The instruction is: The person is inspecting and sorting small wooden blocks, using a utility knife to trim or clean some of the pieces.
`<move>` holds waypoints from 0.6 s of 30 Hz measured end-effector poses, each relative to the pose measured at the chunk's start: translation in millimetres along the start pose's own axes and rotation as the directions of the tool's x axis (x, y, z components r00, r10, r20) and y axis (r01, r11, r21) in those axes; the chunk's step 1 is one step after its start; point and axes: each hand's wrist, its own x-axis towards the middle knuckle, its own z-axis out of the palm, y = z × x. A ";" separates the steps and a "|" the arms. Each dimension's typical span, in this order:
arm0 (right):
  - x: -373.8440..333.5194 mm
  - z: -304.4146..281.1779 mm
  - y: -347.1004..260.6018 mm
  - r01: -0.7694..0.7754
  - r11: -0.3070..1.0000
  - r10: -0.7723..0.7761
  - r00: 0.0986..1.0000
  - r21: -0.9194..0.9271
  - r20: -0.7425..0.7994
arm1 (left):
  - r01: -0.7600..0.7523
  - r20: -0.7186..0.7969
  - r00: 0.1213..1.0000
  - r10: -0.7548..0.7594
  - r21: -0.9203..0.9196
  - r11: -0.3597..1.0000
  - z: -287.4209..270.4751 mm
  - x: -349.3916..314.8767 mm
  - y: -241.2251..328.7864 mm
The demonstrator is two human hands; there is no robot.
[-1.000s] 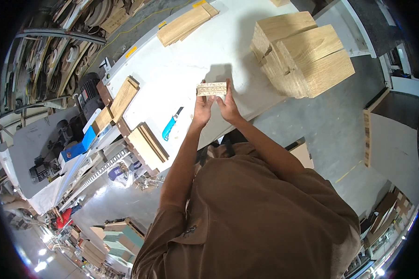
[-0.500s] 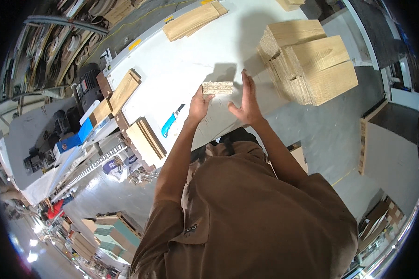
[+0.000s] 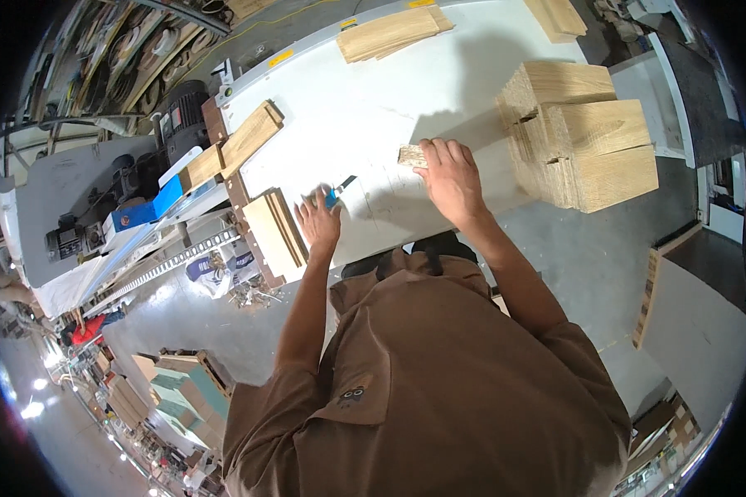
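Note:
My left hand (image 3: 317, 222) is over a blue utility knife (image 3: 331, 198) on the white tabletop, its fingers curled down around the handle. The knife's dark blade end sticks out past the fingertips, pointing away and to the right. Most of the handle is hidden under the hand. To the right, my right hand (image 3: 454, 180) grips a small stack of wood-grain chipboard strips (image 3: 410, 156) from above. Only the stack's left end shows, with its rough, pale cut edge; the fingers cover the remainder.
Tall stacks of wood-grain boards (image 3: 593, 141) stand at the table's right edge. More boards lie at the far edge (image 3: 389, 35) and left edge (image 3: 273, 228). A machine with a dark motor (image 3: 182, 114) is beyond the left end. A grey panel (image 3: 696, 298) stands at right.
My left hand has let go of the strips and moved left onto the knife, which has turned slightly. My right hand, open before, has closed on the strips. The view has shifted.

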 end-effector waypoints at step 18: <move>-0.7 0.6 1.8 0.010 1.000 -0.010 1.000 0.015 0.023 | 0.002 0.075 0.978 0.197 -0.937 0.348 -152.4 43.7 146.9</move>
